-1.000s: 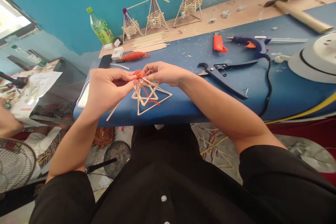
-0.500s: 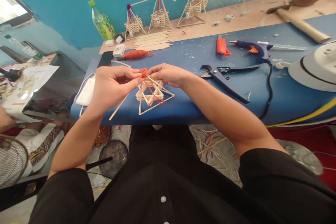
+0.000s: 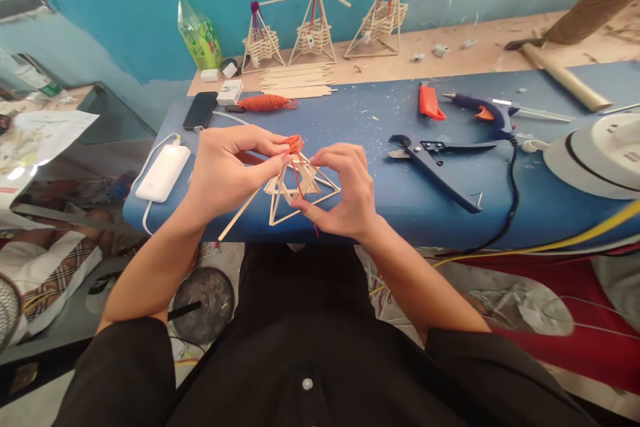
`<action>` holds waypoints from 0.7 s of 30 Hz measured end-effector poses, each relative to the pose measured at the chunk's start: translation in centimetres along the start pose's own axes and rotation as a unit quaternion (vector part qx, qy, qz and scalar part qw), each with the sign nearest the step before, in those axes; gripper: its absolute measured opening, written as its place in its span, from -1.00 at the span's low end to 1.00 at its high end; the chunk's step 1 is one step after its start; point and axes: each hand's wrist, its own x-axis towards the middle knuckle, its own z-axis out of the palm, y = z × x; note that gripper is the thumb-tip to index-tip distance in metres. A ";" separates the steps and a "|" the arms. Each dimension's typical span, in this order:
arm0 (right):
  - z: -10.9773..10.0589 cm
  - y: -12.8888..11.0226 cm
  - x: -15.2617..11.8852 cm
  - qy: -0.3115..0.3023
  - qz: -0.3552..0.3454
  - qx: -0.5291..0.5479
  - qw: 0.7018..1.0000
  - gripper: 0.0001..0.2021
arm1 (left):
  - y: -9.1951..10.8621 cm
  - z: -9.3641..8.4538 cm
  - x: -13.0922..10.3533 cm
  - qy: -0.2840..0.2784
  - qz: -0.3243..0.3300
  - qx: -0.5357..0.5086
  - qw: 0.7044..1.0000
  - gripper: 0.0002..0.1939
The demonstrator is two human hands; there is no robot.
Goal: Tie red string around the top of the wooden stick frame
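Note:
A small pyramid frame of thin wooden sticks stands on the blue table in front of me, with stacked short sticks inside it. Orange yarn is wound round its peak. My left hand pinches this wrapped peak between thumb and fingertips. One longer stick slants out below that hand towards the table's front edge. At the pyramid's right side is my right hand, thumb and index finger apart. Its thumb tip meets the hanging yarn strand, whose end shows below the thumb.
Behind lie an orange yarn bundle, loose sticks and a phone. A white power bank is at left. Cutters, a glue gun and a hammer lie right. Several finished stick pyramids stand by the wall.
My right hand has moved from behind the peak to the pyramid's right front, its fingers spreading. The left hand still holds the peak. The view has shifted slightly.

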 end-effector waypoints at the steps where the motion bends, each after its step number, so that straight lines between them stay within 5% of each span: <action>1: 0.4 0.2 -0.7 0.017 -0.009 -0.026 0.999 -0.45 | 0.0 0.0 0.0 -0.001 0.003 0.004 1.000 -0.91; 4: 1.5 0.9 -2.4 0.041 -0.025 -0.089 0.995 -0.42 | -0.1 0.0 0.1 0.001 0.022 0.011 1.000 -0.93; 9: 2.5 0.7 -3.1 -0.065 0.001 -0.088 0.994 -0.33 | -0.3 0.0 0.0 0.000 0.017 0.030 0.999 -0.93; 21: 3.2 0.6 -1.9 -0.047 -0.078 -0.025 0.996 -0.40 | -0.5 0.0 0.1 -0.003 0.025 0.028 0.999 -0.92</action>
